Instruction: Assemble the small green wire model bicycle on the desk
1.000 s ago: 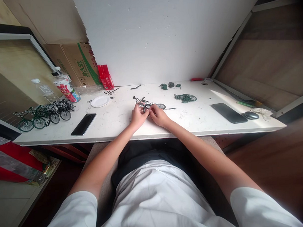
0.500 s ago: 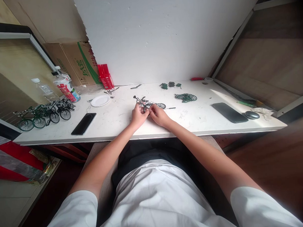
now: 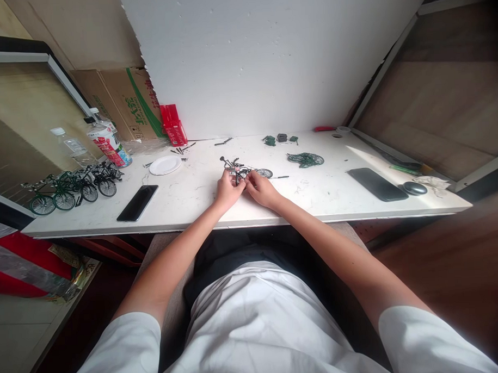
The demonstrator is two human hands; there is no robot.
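Observation:
Near the middle of the white table (image 3: 184, 202), a dark miniature bicycle (image 3: 265, 173) is tipped over between my hands, its wheel pointing right. My left hand (image 3: 229, 188) is closed around its left part. From the other side, my right hand (image 3: 260, 188) pinches at the lower middle of the bicycle, fingertips close to those of the left. What exactly lies between the right fingertips is hidden. Just right of the hands is a thin dark rod (image 3: 282, 177). Farther right, a pile of green bicycle parts (image 3: 305, 160) includes wheels.
At left stand several miniature bicycles (image 3: 73, 187), a phone (image 3: 137, 203), a white paper plate (image 3: 165, 165) and bottles (image 3: 108, 145). A red box (image 3: 173, 125) is at the back. Small green pieces (image 3: 269, 140) lie behind my hands. On the right are a dark flat case (image 3: 377, 184) and a mouse (image 3: 414, 188).

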